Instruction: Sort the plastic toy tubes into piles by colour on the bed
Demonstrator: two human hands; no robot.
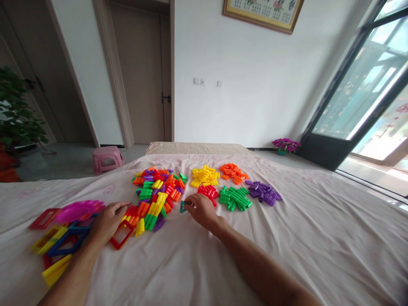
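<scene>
My right hand pinches a small teal triangular frame just above the cloth, beside a heap of red plastic pieces. My left hand rests between the square magnetic-tile frames and the mixed heap, its fingers stretched toward the heap with nothing visible in them. That mixed heap of coloured plastic building pieces lies between both hands. A red square frame sits by its near edge. Left of my left hand are a blue frame, yellow frames and a magenta plate-like piece.
Sorted heaps of yellow, orange, green and purple pieces lie beyond my right hand. A wrinkled pale cloth covers the surface. Past its edge stand a pink stool and a potted flower.
</scene>
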